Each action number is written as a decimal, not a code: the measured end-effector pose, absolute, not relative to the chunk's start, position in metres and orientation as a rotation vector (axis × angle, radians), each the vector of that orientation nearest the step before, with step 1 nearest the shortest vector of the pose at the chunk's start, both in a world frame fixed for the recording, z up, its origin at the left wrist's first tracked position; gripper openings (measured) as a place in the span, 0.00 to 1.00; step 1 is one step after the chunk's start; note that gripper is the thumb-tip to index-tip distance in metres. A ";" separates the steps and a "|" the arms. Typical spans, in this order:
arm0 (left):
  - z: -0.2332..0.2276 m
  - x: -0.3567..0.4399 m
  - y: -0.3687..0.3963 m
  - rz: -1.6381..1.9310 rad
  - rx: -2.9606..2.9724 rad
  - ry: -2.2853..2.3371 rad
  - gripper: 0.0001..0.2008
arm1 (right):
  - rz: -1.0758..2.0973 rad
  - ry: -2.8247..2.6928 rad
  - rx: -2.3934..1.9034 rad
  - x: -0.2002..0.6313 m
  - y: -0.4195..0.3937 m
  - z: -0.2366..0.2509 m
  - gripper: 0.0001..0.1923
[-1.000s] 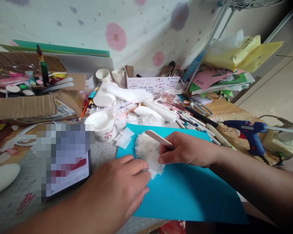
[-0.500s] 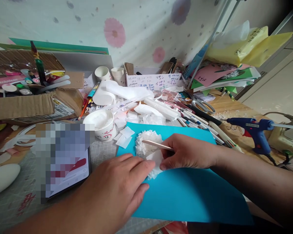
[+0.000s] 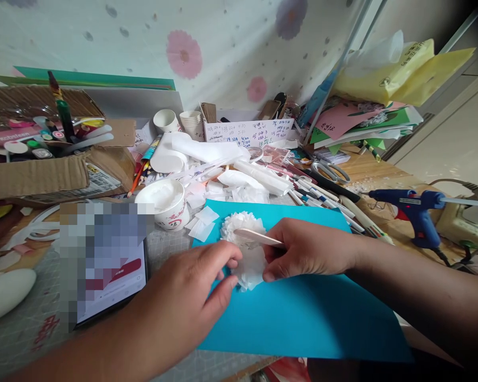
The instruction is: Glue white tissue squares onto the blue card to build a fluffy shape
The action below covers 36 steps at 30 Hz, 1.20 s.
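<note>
Soft, even daylight fills the scene with faint shadows, while edges bow outward, the two o'clock corner darkens, and a pixelated block sits toward eight o'clock.
</note>
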<state>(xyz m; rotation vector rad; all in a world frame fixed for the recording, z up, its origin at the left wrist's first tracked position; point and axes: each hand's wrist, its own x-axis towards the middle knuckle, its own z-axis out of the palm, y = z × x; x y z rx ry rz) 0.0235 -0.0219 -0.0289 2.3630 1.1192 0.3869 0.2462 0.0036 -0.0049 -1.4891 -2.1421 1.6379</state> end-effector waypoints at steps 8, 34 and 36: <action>-0.032 0.031 -0.015 0.482 1.924 1.139 0.11 | 1.828 -1.972 -1.219 0.243 0.001 0.002 0.11; -0.027 0.026 -0.001 0.458 1.809 1.185 0.15 | 1.380 -2.239 -1.575 0.231 -0.003 -0.001 0.05; -0.028 0.024 0.001 0.497 1.832 1.202 0.14 | 1.387 -2.242 -1.605 0.232 -0.002 -0.001 0.04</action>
